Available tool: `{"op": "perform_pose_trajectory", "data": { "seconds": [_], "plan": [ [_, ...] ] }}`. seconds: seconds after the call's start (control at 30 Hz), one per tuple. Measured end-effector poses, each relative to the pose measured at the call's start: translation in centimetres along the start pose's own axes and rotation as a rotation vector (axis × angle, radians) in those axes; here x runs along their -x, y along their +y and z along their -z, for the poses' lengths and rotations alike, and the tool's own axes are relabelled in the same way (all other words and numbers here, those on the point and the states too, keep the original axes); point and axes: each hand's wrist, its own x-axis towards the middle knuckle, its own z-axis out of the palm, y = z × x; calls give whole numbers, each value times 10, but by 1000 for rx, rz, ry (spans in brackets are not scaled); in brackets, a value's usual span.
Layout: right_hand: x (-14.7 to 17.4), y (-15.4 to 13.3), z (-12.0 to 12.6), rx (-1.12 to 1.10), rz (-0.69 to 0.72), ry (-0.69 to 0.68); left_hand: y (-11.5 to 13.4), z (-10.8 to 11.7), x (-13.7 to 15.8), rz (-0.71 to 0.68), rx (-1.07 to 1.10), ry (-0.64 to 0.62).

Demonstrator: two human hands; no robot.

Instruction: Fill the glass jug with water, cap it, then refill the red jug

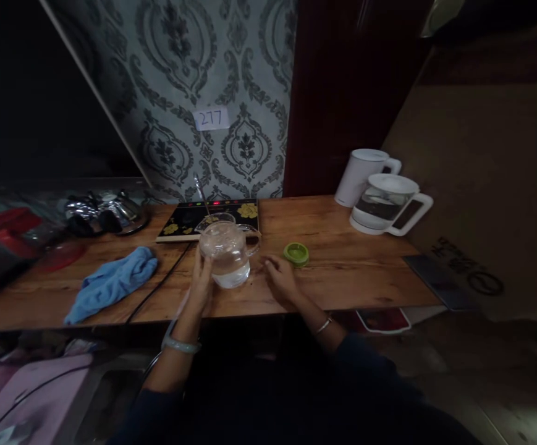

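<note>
Glass jug (232,266), standing on the wooden counter (342,272) right up front, with clear liquid (224,259) inside. Starting at the fingers: on the left hand (202,278), cupped around the jug's left side, bent to the curve of the glass. Looks like a light steadying hold rather than a hard squeeze. On the right hand (280,277), loosely curled just beside the jug's handle, with no obvious grip on it (too blurry to tell if brushing the glass or pinching something tiny).

Progress-wise: liquid in the jug, so would count getting it in there as done, at least partly. Can't make out the exact level, or whether covered on top. No stream visible, so no pouring at this instant. Reads as somewhere mid-job, with one hand on the glass. As for what's left: can't really say from a single view, beyond the jug being on bare wood and not on the hot plate (180,219).

Further out: just past the right hand, a small green dish (296,253) (or maybe a lid). Behind the jug, on that flowery black hot plate with a red light lit, another glass vessel (226,218) with a spoon (201,188) sticking up. Off left, a crumpled blue cloth (115,281) near a dark cord (164,279). Well off right, a white-handled glass kettle (379,207).
</note>
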Motion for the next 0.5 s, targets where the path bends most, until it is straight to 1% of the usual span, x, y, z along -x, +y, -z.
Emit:
{"op": "perform_pose_trajectory", "data": {
  "seconds": [0.07,0.13,0.17,0.23,0.3,0.37,0.43,0.5],
  "plan": [
    [6,0,26,171,49,148,-4,2,0,-17,-49,38],
    [7,1,54,377,129,223,-11,5,1,-18,-114,93],
    [7,3,67,482,162,229,-15,7,3,-12,-148,126],
    [4,7,86,664,206,163,-24,13,8,-7,-221,193],
    [2,13,96,780,229,65,-30,19,16,-17,-291,256],
    [2,19,98,828,223,1,-31,25,25,-30,-343,313],
    [3,23,97,815,205,-8,-27,29,33,-30,-381,336],
    [6,22,95,746,187,25,-17,32,42,-17,-416,306]
  ]
}}
